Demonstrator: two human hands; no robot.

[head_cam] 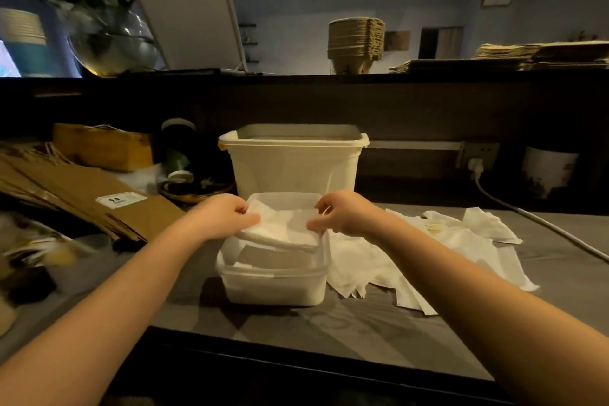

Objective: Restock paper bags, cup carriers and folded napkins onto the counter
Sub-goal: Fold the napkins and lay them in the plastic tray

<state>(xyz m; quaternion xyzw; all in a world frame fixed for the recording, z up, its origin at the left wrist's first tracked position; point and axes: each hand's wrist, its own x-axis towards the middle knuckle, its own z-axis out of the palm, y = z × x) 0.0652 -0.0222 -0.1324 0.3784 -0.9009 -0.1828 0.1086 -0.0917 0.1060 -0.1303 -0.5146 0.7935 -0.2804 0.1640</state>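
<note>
I see the grey worktop filling the lower half of my view, with a dark raised shelf running across above it. On that shelf stand a stack of cup carriers and, to the right of it, flat piles of paper bags. More brown paper bags lie fanned out on the left of the worktop, one bearing a white label. At the back of the worktop stands a tall cream tub, open at the top. Just in front of it sits a shallow clear plastic container. To the right of the container a loose heap of white napkins is spread over the worktop, touching the container's side. My two bare arms reach in from the bottom corners. A folded stack of napkins rests tilted across the top of the container, its far edge raised and its near edge dipping inside, above other napkins lying lower in the container. My left hand has its fingers curled and pinches the left edge of that folded stack. My right hand does the same on the right edge, fingers bent and closed on the paper. A white cable runs from a wall socket down along the right of the worktop.
</note>
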